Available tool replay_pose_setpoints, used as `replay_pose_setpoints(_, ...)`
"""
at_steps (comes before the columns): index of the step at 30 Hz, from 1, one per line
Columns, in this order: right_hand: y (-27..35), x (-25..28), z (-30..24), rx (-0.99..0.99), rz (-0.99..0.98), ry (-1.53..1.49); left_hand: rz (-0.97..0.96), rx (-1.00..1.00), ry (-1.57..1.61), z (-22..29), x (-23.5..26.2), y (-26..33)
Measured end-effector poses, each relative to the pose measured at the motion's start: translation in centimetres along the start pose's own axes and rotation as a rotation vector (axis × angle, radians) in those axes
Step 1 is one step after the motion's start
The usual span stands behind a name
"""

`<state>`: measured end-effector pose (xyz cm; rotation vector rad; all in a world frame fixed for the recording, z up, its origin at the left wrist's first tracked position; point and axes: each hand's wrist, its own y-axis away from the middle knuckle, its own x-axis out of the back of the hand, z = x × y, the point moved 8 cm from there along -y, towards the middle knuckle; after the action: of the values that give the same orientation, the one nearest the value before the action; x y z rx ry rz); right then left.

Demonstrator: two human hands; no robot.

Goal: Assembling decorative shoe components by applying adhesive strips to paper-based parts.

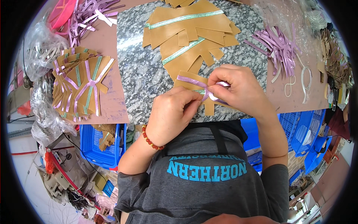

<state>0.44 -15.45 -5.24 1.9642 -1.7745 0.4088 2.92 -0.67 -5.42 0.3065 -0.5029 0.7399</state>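
On the speckled stone slab [141, 71] in front of me lies a tan leather-like piece [209, 109] with a green strip across it. A shiny purple branched strap piece [190, 80] rests over it, its arms spreading from the middle. My left hand [172, 106] has thumb and forefinger pinched at the strap's centre. From the right, my right hand [238, 89] pinches the same strap, and a bit of white backing shows by its fingers. Both sets of fingertips partly hide the strap's middle. Just beyond my hands lie overlapping tan pieces [175, 41] with green strips.
At left stands a fanned stack of tan pieces [80, 84] bearing purple and green strips. Loose purple straps lie in piles at far left [84, 16] and at right [281, 50]. A blue basket [89, 149] sits below the table's left edge; clear plastic bags crowd the sides.
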Motion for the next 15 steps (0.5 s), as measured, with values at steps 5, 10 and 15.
replay_pose_setpoints(5,0.0,-0.2,-0.2,0.000,0.013,0.056,-0.031,-0.058,-0.108,0.7,-0.4,-0.2)
replay_pose_setpoints(10,0.9,0.6,-0.7,0.084,0.191,0.204,0.062,-0.558,-0.329,2.8,-1.0,0.3)
replay_pose_setpoints(15,4.1,2.8,-0.5,-0.143,0.283,0.205,0.055,-0.582,-0.315,2.8,-1.1,0.6)
